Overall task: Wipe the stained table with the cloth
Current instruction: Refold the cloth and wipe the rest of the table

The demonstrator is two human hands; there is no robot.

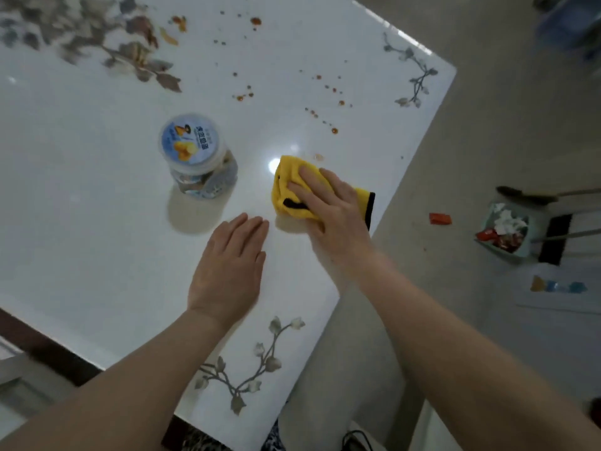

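A glossy white table (97,196) with printed leaf patterns carries several small reddish-brown stain drops (325,109) towards its far right part. A yellow cloth with black trim (286,180) lies bunched near the right edge. My right hand (328,209) presses flat on the cloth with straight fingers. My left hand (231,268) rests flat on the bare tabletop, just left of the cloth and not touching it. A faint smear (318,156) sits just beyond the cloth.
A clear jar with a blue printed lid (195,154) stands left of the cloth. Beyond the table's right edge, on the floor, lie a dustpan full of rubbish (504,229), a broom (553,236) and a red wrapper (439,218).
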